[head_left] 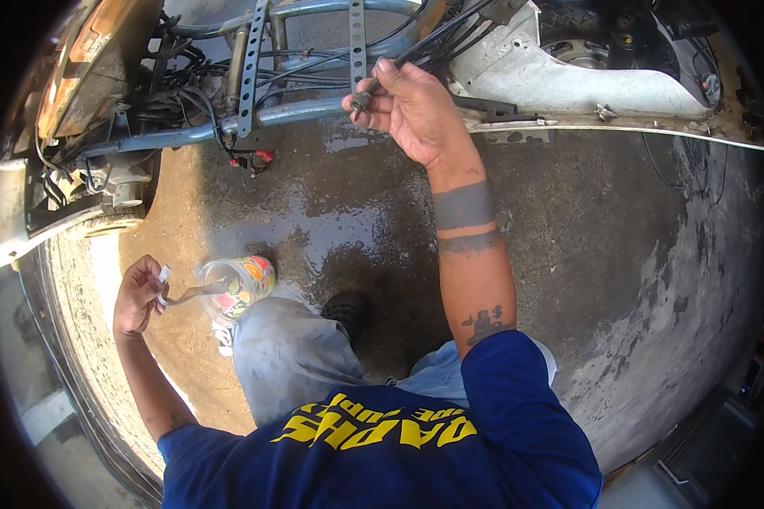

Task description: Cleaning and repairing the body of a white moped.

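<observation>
At the left, my left hand (138,297) is closed in a pinch on a thin, curved greyish strip (193,293) with a white end (164,276). Its far end reaches over a clear plastic tub (257,276) with a colourful printed side; the exact kind of strip is unclear. Higher up, near the blue frame, my right hand (416,110) has its fingers round a black cable (454,27). That cable's dark, ribbed, cylindrical end (362,101) sticks out below the fingertips.
A blue tubular frame (306,111) with perforated metal bars (251,72) and loose wires crosses the top. A white body panel (569,81) stands at upper right. Red-tipped connectors (264,157) hang above the wet concrete floor (314,225). My knee (293,348) is beside the tub.
</observation>
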The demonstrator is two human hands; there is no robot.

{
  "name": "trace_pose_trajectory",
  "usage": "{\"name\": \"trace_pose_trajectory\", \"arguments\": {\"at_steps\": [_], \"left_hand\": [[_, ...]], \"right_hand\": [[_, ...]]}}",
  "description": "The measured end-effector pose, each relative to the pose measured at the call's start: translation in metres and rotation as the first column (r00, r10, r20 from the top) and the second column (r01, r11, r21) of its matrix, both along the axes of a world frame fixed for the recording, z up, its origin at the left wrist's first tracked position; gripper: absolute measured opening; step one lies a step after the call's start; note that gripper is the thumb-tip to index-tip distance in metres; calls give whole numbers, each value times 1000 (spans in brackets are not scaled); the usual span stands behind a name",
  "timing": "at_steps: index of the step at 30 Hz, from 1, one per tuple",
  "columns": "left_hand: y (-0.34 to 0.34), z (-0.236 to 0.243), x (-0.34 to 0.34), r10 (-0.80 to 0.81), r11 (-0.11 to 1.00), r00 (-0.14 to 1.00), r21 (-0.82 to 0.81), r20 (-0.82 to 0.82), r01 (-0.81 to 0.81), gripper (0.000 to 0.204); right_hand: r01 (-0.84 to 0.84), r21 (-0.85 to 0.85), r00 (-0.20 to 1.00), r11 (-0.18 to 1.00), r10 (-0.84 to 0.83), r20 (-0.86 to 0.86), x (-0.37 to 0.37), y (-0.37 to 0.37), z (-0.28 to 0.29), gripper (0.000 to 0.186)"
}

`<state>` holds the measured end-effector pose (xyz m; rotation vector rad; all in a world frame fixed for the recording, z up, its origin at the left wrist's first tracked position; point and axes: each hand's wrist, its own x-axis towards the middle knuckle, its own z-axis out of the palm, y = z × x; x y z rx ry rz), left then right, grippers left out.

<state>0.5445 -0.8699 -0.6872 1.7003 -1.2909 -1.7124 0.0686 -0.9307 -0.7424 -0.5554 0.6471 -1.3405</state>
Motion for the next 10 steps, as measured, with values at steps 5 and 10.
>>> {"name": "trace_pose_trajectory", "arguments": {"at_steps": [5,10], "left_hand": [[20,-80,6,-441,897,682,288,583,334,14],[28,-215,19,-476,795,382,202,792,572,41]], "right_hand": [[-23,-13,1000,1000,23,17,9,-4,5,17],[-102,-142,995,985,104,5,0,0,13,27]]}}
